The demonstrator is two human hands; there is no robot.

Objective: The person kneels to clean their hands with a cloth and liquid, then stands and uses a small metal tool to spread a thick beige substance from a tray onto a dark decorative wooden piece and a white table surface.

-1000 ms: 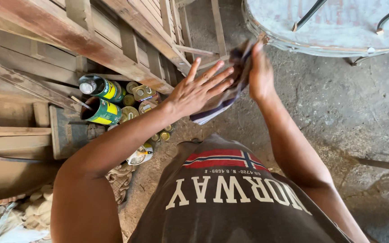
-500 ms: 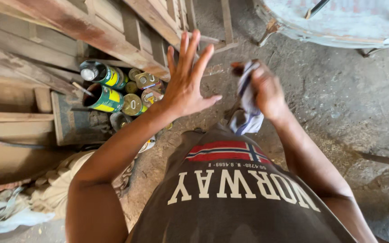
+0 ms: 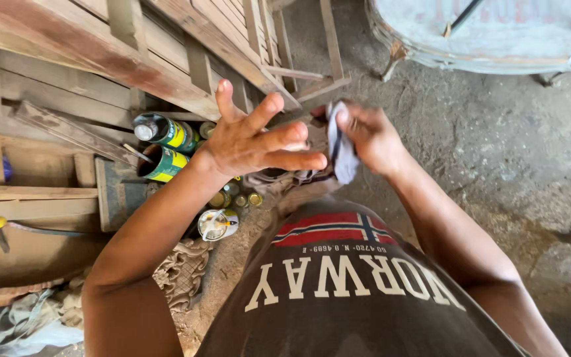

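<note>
Rag (image 3: pixel 342 149) pinched in our right hand (image 3: pixel 371 139), held mid-air over the dirt floor (image 3: pixel 497 165), touching left hand (image 3: pixel 259 142), which is splayed open, holding nothing. Risk: loose pinch, rag drops in grit; open tins (image 3: pixel 166 147) by floor's left edge could tip.

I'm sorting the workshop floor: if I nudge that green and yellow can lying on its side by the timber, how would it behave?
The green and yellow can lies on its side with its open mouth showing, so it would probably roll. It may be light, though its contents are not visible. A second can and wooden frames close by would likely stop it soon.
</note>
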